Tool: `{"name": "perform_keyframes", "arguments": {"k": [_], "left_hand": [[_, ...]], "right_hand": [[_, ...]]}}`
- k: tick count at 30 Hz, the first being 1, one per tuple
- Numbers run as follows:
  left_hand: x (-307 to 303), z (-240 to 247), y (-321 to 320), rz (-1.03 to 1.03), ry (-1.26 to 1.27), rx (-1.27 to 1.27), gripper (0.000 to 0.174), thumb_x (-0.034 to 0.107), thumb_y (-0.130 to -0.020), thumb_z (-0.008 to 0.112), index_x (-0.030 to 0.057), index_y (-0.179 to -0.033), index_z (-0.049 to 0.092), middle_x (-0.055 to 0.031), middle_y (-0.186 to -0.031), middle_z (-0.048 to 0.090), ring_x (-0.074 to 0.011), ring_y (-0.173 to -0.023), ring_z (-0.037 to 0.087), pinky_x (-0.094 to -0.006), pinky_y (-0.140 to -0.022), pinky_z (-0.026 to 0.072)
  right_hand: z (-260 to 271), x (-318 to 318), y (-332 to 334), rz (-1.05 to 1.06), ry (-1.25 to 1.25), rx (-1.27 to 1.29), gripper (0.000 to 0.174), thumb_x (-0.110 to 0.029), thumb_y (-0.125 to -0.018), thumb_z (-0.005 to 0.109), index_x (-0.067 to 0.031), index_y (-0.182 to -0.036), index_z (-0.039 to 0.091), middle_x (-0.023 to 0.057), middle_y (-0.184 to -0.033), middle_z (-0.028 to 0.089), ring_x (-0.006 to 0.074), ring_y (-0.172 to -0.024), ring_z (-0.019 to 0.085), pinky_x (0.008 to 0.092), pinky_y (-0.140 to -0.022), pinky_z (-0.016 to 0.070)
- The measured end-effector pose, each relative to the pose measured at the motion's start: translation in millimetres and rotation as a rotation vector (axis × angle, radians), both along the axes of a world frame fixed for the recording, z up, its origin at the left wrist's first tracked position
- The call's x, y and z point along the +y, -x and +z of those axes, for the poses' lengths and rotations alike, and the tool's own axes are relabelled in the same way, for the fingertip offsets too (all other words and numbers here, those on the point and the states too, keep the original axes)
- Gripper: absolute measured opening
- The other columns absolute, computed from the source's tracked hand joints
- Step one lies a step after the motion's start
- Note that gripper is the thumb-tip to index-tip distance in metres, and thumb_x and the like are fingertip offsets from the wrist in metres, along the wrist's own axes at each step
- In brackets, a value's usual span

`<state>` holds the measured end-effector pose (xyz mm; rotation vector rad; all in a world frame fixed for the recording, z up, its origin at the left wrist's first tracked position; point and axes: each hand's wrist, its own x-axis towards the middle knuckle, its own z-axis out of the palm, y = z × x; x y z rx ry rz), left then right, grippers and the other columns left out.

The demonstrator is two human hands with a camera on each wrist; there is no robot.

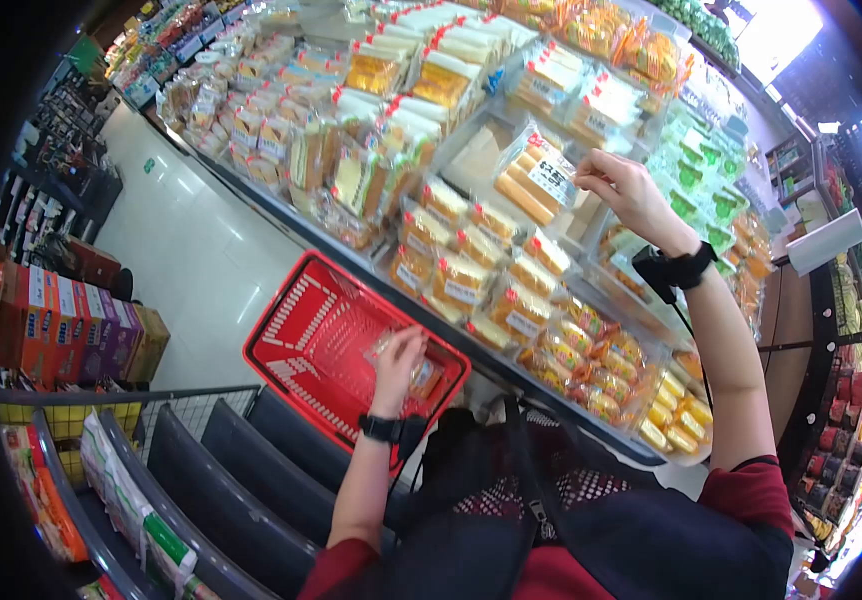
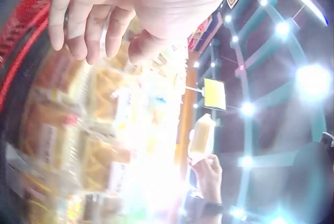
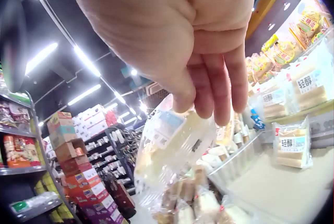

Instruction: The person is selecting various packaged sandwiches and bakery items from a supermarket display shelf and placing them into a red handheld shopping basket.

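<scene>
My right hand (image 1: 631, 200) pinches the edge of a clear-wrapped pack of bread (image 1: 536, 178), held above the display of packaged bread. In the right wrist view the same pack (image 3: 175, 140) hangs from the thumb and fingers of the hand (image 3: 177, 41). Over the red basket (image 1: 316, 340) is my left hand (image 1: 398, 375), its fingers loosely bent. The left wrist view shows that hand (image 2: 120, 10) with relaxed fingers and nothing between them. Beneath it in the basket lies a wrapped item (image 1: 426, 378), partly hidden by the hand.
Wrapped sandwiches (image 1: 361, 180) and small cakes (image 1: 461, 280) fill the sloped display. Green-marked clear packs (image 1: 696, 170) lie at the right. A dark slatted rack (image 1: 221, 480) stands at lower left, with stacked boxes (image 1: 71, 320) beyond. Another bread pack (image 3: 292, 144) lies in a pale tray.
</scene>
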<state>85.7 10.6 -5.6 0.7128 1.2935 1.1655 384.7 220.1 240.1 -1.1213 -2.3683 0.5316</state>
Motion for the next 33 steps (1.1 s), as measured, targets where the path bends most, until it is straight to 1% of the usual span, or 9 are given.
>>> {"name": "perform_keyframes", "arguments": {"k": [5,7,9,12,18,23,27,31,33], "left_hand": [[15.0,66.4,-45.3,-0.284,-0.113,-0.358,0.053,0.043,-0.098,0.035,0.0007,-0.129,0.044,-0.0099,-0.120,0.056,-0.0163,-0.107,0.055,-0.0317,-0.090,0.0437],[15.5,81.2,-52.6,-0.344,-0.119,-0.457,0.058,0.047,-0.097,0.035,0.0005,-0.131,0.042,-0.0101,-0.123,0.054,-0.0172,-0.109,0.054,-0.0330,-0.092,0.0429],[7.5,85.6,-58.7,-0.364,-0.096,-0.477,0.058,0.047,-0.096,0.037,0.0007,-0.132,0.040,-0.0095,-0.125,0.053,-0.0173,-0.113,0.053,-0.0342,-0.093,0.0422],[-3.4,89.1,-61.6,-0.398,-0.049,-0.265,0.048,0.032,-0.095,0.052,0.0017,-0.131,0.042,-0.0052,-0.123,0.055,-0.0119,-0.111,0.052,-0.0284,-0.090,0.0432],[-28.6,88.4,-58.6,-0.296,0.014,-0.263,0.042,0.020,-0.092,0.058,-0.0001,-0.127,0.046,-0.0075,-0.120,0.057,-0.0132,-0.109,0.054,-0.0286,-0.096,0.0415],[-51.4,49.2,-19.9,-0.017,0.058,-0.264,0.039,0.020,-0.089,0.060,-0.0002,-0.121,0.051,-0.0078,-0.115,0.060,-0.0138,-0.102,0.059,-0.0275,-0.086,0.0481],[-81.9,-7.6,37.9,0.267,0.090,-0.174,0.037,0.021,-0.087,0.063,0.0014,-0.118,0.054,-0.0075,-0.109,0.063,-0.0176,-0.097,0.061,-0.0338,-0.079,0.0508],[-93.2,-75.6,68.5,0.305,0.240,-0.040,0.036,0.021,-0.085,0.066,0.0041,-0.116,0.056,-0.0062,-0.107,0.063,-0.0163,-0.096,0.061,-0.0337,-0.078,0.0500],[-97.9,-111.2,67.6,0.202,0.384,-0.016,0.036,0.021,-0.083,0.068,0.0070,-0.114,0.057,-0.0050,-0.107,0.064,-0.0152,-0.096,0.061,-0.0318,-0.077,0.0490]], "right_hand": [[-29.1,-86.0,-13.8,0.214,0.063,0.024,0.007,-0.006,-0.085,0.056,0.0002,-0.088,0.054,0.0142,-0.079,0.057,0.0307,-0.076,0.058,0.0363,-0.068,0.0463],[-41.0,-104.9,-8.8,0.253,0.149,0.044,0.007,-0.005,-0.085,0.056,0.0008,-0.087,0.053,0.0146,-0.080,0.057,0.0322,-0.077,0.058,0.0370,-0.069,0.0466],[-56.9,-119.6,-5.0,0.267,0.181,0.055,0.007,-0.004,-0.084,0.055,0.0012,-0.087,0.052,0.0152,-0.081,0.056,0.0329,-0.078,0.058,0.0379,-0.069,0.0465],[-73.6,-129.0,2.4,0.293,0.197,0.047,0.007,-0.003,-0.083,0.054,0.0011,-0.088,0.050,0.0148,-0.080,0.055,0.0329,-0.078,0.057,0.0386,-0.068,0.0465],[-91.4,-141.5,20.6,0.350,0.248,0.101,0.010,-0.005,-0.084,0.055,-0.0005,-0.092,0.052,0.0146,-0.081,0.059,0.0318,-0.076,0.059,0.0383,-0.069,0.0476],[-83.6,-151.4,22.2,0.175,0.466,0.125,0.022,-0.011,-0.088,0.058,-0.0046,-0.109,0.055,0.0132,-0.084,0.064,0.0276,-0.080,0.063,0.0352,-0.071,0.0494],[-101.1,-173.0,2.6,0.152,0.405,0.095,0.021,-0.010,-0.088,0.058,-0.0040,-0.108,0.057,0.0124,-0.089,0.066,0.0255,-0.082,0.064,0.0339,-0.073,0.0491],[-101.9,-184.3,-9.5,0.034,0.493,0.032,0.016,-0.009,-0.088,0.058,-0.0015,-0.101,0.061,0.0125,-0.091,0.065,0.0237,-0.084,0.063,0.0319,-0.076,0.0479],[-101.9,-187.0,-13.8,-0.027,0.540,-0.002,0.015,-0.007,-0.089,0.057,0.0016,-0.101,0.060,0.0112,-0.089,0.066,0.0173,-0.085,0.064,0.0282,-0.075,0.0493]]}}
